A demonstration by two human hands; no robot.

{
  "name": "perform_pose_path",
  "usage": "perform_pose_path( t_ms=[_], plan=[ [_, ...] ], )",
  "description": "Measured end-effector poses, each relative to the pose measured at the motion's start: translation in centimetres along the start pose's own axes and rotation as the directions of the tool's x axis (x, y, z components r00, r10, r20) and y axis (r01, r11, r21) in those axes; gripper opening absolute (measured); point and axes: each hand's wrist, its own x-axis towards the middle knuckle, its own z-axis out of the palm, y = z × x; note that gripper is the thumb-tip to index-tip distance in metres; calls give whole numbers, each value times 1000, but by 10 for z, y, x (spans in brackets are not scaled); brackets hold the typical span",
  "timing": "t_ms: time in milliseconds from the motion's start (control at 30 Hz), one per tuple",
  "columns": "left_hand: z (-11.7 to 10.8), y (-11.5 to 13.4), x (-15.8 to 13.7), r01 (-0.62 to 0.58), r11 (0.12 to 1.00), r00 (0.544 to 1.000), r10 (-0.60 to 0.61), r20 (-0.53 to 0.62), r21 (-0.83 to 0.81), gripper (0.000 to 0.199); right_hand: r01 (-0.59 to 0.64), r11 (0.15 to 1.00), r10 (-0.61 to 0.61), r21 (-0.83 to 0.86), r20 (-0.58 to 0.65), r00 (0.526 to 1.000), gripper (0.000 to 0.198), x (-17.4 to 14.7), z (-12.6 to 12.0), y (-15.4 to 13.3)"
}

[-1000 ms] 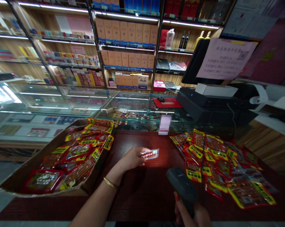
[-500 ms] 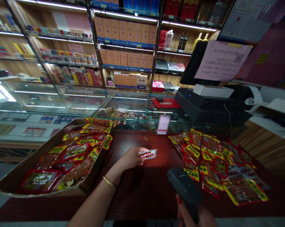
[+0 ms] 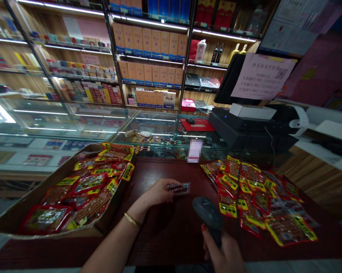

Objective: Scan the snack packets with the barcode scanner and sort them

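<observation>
Over the middle of the dark red wooden counter, my left hand (image 3: 161, 191) pinches a small clear-wrapped snack packet (image 3: 180, 188) by its left end. My right hand (image 3: 223, 246) is wrapped round the handle of a dark grey barcode scanner (image 3: 207, 213), whose head points toward the packet. A cardboard box (image 3: 102, 223) of red and yellow snack packets (image 3: 92, 182) stands left of my left hand. To the right of the scanner lies a loose pile of similar snack packets (image 3: 253, 182), some with brown sticks visible inside. The fingertips under the small packet are hidden.
Behind the counter (image 3: 148, 170) runs a glass display case (image 3: 148, 121). A black monitor (image 3: 230, 81) with a paper notice stands at the back right, near a red mouse pad (image 3: 197, 124). The scanner's cable (image 3: 239, 189) crosses the right pile.
The scanner in my right hand has moved left and slightly up, closer to the small packet. The red light that shone on the counter is gone. My left hand has barely moved.
</observation>
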Motion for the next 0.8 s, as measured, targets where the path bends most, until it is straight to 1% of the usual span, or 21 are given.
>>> perform_pose_path(
  t_ms=[100, 167, 233, 300, 333, 400, 467, 533, 600, 700, 800],
  plan=[
    [2, 1, 1, 29, 999, 999, -29, -18, -13, 57, -27, 999, 26, 38, 16, 1000, 58, 6, 5, 3],
    [2, 3, 1, 31, 999, 997, -31, -64, -9, 57, -44, 990, 37, 133, 58, 998, 60, 10, 6, 9],
    [2, 6, 2, 24, 1000, 993, -24, -118, -2, 52, -78, 959, 44, 272, 131, 990, 61, 14, 5, 16],
    [2, 6, 3, 36, 999, 987, -36, -155, -8, 51, -133, 891, 58, 434, 182, 982, 60, 19, 5, 23],
    [3, 4, 4, 49, 998, 985, -52, -162, -25, 54, -163, 842, 71, 514, 194, 978, 60, 21, 4, 27],
    [6, -1, 8, 57, 994, 983, -73, -168, -97, 66, -199, 731, 97, 653, 190, 977, 62, 24, 4, 35],
    [13, -6, 18, 28, 984, 983, -59, -174, -175, 73, -219, 637, 97, 739, 206, 974, 61, 26, 4, 42],
    [25, -6, 34, -18, 977, 982, -22, -187, -211, 65, -240, 574, 75, 783, 241, 968, 63, 29, 4, 47],
    [43, 2, 59, -35, 985, 980, 1, -199, -167, 53, -233, 536, 57, 811, 241, 969, 62, 30, 5, 51],
    [78, 27, 105, -26, 999, 972, 17, -233, -36, 41, -200, 515, 65, 834, 195, 979, 57, 29, 5, 52],
    [108, 56, 149, -42, 997, 973, 57, -222, 72, 39, -197, 509, 76, 838, 184, 980, 58, 26, 4, 51]
  ],
)
